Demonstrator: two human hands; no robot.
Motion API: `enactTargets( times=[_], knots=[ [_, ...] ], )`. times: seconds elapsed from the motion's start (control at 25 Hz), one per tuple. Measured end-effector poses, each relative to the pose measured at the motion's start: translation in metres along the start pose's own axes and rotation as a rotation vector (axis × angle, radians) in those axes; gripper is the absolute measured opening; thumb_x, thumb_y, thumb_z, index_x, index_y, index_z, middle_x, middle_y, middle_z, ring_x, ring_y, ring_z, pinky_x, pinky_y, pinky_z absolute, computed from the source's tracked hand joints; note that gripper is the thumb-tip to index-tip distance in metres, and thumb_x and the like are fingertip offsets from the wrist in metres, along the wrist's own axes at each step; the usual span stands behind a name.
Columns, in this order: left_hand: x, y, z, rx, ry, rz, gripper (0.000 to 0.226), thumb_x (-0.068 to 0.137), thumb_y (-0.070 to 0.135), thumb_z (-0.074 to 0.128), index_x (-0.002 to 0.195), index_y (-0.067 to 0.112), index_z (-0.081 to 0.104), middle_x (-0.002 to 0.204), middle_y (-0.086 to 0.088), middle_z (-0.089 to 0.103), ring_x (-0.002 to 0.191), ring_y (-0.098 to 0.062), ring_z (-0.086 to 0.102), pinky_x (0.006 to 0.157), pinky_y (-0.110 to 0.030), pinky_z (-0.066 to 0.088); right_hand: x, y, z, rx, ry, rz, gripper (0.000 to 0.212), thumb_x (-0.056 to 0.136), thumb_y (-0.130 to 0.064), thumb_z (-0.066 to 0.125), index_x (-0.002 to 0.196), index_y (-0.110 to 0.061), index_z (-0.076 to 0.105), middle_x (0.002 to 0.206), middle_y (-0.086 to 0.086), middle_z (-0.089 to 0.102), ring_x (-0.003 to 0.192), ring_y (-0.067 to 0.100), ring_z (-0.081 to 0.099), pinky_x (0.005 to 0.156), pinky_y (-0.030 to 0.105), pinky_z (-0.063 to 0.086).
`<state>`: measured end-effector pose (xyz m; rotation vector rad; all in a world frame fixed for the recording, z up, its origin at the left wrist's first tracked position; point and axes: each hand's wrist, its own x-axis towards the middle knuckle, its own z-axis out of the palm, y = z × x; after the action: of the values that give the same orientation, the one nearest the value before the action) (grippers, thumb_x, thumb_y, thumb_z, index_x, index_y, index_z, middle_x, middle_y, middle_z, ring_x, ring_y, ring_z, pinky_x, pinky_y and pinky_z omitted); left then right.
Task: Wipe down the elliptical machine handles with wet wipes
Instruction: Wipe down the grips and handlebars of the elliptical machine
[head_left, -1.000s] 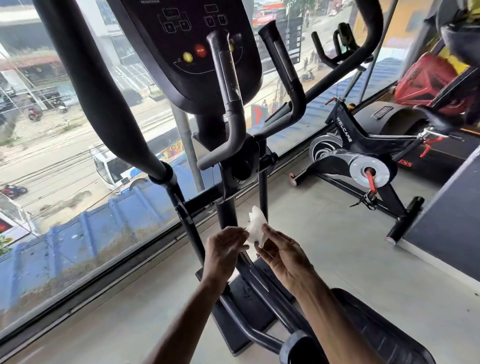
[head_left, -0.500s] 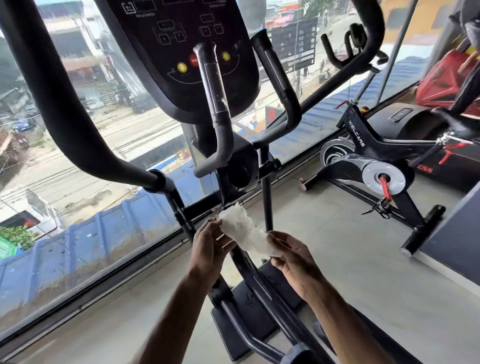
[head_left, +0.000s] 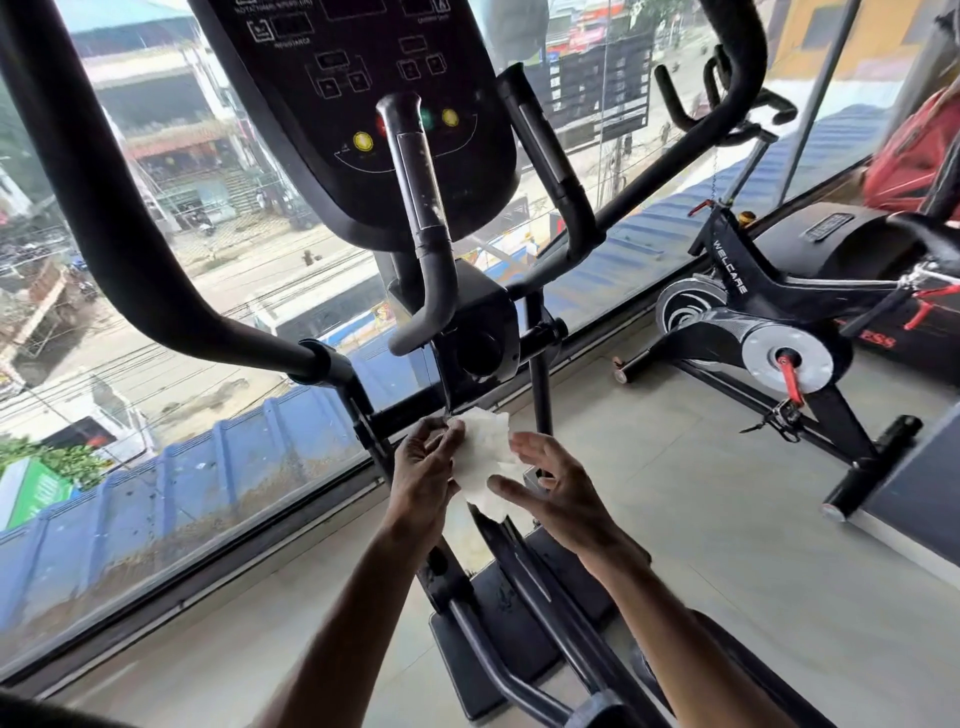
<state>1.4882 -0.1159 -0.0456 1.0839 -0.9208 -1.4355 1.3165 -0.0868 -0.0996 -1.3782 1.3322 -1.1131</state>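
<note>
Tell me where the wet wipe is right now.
Head view, lower centre: the wet wipe is gripped by the left hand, with the right hand open against its right side, just below the elliptical's pivot housing.

Wet wipe (head_left: 485, 462): white, crumpled, partly unfolded; in the air at 6 o'clock just below centre, its 9 o'clock edge pinched by the left hand (head_left: 421, 467).
Left swing handle (head_left: 130, 249): thick black padded bar, curving from 11 o'clock down to 9 o'clock.
Left fixed grip (head_left: 421, 208): black, upright, grey plate on its face; 12 o'clock.
Right fixed grip (head_left: 550, 161): black, leaning; 1 o'clock.
Right swing handle (head_left: 737, 78): black, 2 o'clock, leaves the top edge.
</note>
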Motion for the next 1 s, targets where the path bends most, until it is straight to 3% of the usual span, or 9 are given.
enactTargets(
  times=[0.16,0.24,0.32,0.36,0.52,0.64,0.72,0.88,1.0],
  knots=[
    [-0.004,0.005,0.002,-0.129,-0.131,0.003,0.025,0.092,0.009,0.067,0.116,0.004,0.059,0.105,-0.019,0.071,0.087,-0.028,0.071,0.066,-0.032,0.062,0.014,-0.005,0.008,-0.157,0.109,-0.12,0.061,0.068,-0.066,0.086,0.113,-0.027,0.073,0.109,-0.012,0.072,0.105,0.005,0.064,0.086,0.026,0.049],
    [-0.005,0.004,-0.002,-0.138,-0.183,0.014,0.035,0.087,-0.002,0.07,0.121,0.002,0.059,0.108,-0.018,0.073,0.09,-0.027,0.073,0.069,-0.031,0.062,0.017,-0.001,0.006,-0.019,0.082,-0.105,0.043,0.075,-0.055,0.087,0.099,-0.021,0.08,0.099,-0.006,0.079,0.096,0.009,0.072,0.084,0.029,0.054],
    [-0.003,-0.001,-0.007,-0.086,-0.14,0.026,0.04,0.083,-0.012,0.071,0.12,-0.001,0.061,0.104,-0.018,0.074,0.089,-0.028,0.073,0.072,-0.033,0.062,0.014,-0.003,0.004,0.112,0.031,-0.066,0.016,0.083,-0.035,0.087,0.08,-0.022,0.079,0.081,-0.013,0.077,0.079,0.002,0.071,0.076,0.023,0.053],
    [-0.001,-0.003,-0.008,-0.061,-0.094,0.04,0.04,0.08,-0.013,0.074,0.117,-0.002,0.063,0.102,-0.018,0.074,0.088,-0.029,0.073,0.076,-0.037,0.063,0.013,-0.003,0.004,0.12,0.017,-0.06,0.014,0.086,-0.027,0.085,0.075,-0.023,0.077,0.073,-0.016,0.074,0.072,-0.002,0.067,0.07,0.02,0.049],
    [0.006,-0.006,-0.011,-0.03,0.037,0.068,0.04,0.075,-0.004,0.084,0.11,0.008,0.067,0.101,-0.013,0.075,0.09,-0.026,0.073,0.079,-0.037,0.061,0.01,-0.003,0.006,0.198,-0.049,0.011,0.011,0.098,-0.021,0.072,0.102,-0.017,0.081,0.094,-0.001,0.081,0.084,0.011,0.074,0.076,0.026,0.054],
    [0.002,-0.009,-0.015,0.071,-0.056,-0.139,0.059,0.075,0.027,0.09,0.126,0.008,0.066,0.114,-0.011,0.076,0.102,-0.026,0.074,0.094,-0.04,0.059,0.009,-0.003,0.008,0.192,-0.042,0.039,0.022,0.103,-0.027,0.064,0.12,-0.02,0.076,0.108,-0.002,0.08,0.096,0.011,0.07,0.084,0.027,0.052],
    [-0.003,-0.013,-0.015,0.163,-0.124,-0.254,0.043,0.083,0.028,0.083,0.118,0.004,0.073,0.113,-0.016,0.077,0.103,-0.033,0.074,0.098,-0.045,0.058,0.008,-0.003,0.009,0.238,-0.051,0.055,0.026,0.106,-0.021,0.058,0.127,-0.02,0.072,0.114,-0.003,0.078,0.107,0.011,0.072,0.095,0.032,0.055],
    [-0.009,-0.02,-0.012,0.298,-0.025,-0.121,0.024,0.085,0.018,0.083,0.103,0.002,0.079,0.1,-0.012,0.08,0.099,-0.029,0.075,0.084,-0.031,0.06,0.008,-0.005,0.011,0.222,-0.035,0.032,0.019,0.1,-0.033,0.068,0.116,-0.028,0.076,0.112,-0.005,0.078,0.11,0.017,0.072,0.099,0.041,0.056],
    [-0.011,-0.026,-0.009,0.346,0.03,-0.002,0.019,0.081,0.02,0.086,0.096,0.009,0.082,0.094,-0.006,0.081,0.088,-0.019,0.074,0.079,-0.03,0.058,0.009,-0.01,0.014,0.094,0.085,-0.021,0.021,0.089,-0.036,0.081,0.106,-0.023,0.08,0.097,-0.008,0.08,0.096,0.01,0.075,0.084,0.025,0.06]
  ],
)
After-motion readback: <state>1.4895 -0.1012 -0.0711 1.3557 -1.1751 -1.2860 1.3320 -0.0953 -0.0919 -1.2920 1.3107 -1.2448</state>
